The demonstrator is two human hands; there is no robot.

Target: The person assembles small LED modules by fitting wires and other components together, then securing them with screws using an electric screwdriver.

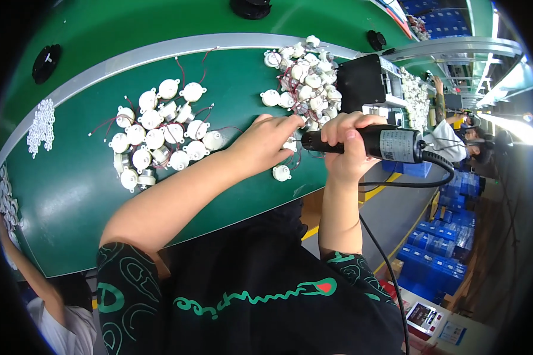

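Note:
My right hand (350, 145) is wrapped round a black corded electric screwdriver (391, 144), which lies level with its tip toward the left. At that tip is a small white-capped motor (289, 144), held down by the closed fingers of my left hand (271, 137), which partly hide it. One more white-capped motor (282, 173) lies just below, near the table edge. To the left of my left hand spreads a group of similar motors (154, 139) with thin red and dark wires. Beyond my hands is a heaped pile of such motors (311, 77).
Small white parts (41, 127) lie at the table's far left. A black panel (361, 80) stands right of the pile. The screwdriver's cord (447, 171) loops down at the right. Blue boxes (438, 254) stand on the floor. Other people (65, 325) sit at left and far right.

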